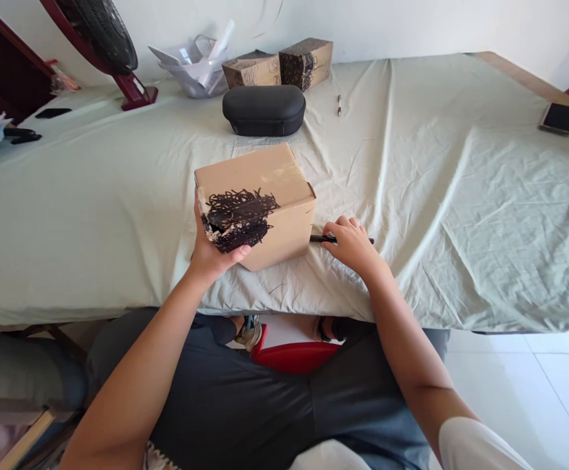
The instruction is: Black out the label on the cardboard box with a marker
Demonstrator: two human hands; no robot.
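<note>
A cardboard box (289, 228) stands near the table's front edge, its near left corner covered in black scribbles and looking torn. My left hand (215, 258) is wrapped round that corner, thumb on the front face and fingers mostly hidden behind the left side. To the right of the box, my right hand (350, 245) has its fingers closed over a thin black pen-like stick (319, 239), which lies level on the cloth with its left end by the box.
Behind the box sit a black hard case (264, 111), two scribbled cardboard boxes (318, 57) and a plastic basket (186, 77). A fan (140, 96) stands back left. A small pen (340, 106) and a phone (560, 118) lie to the right on the green cloth (421, 163).
</note>
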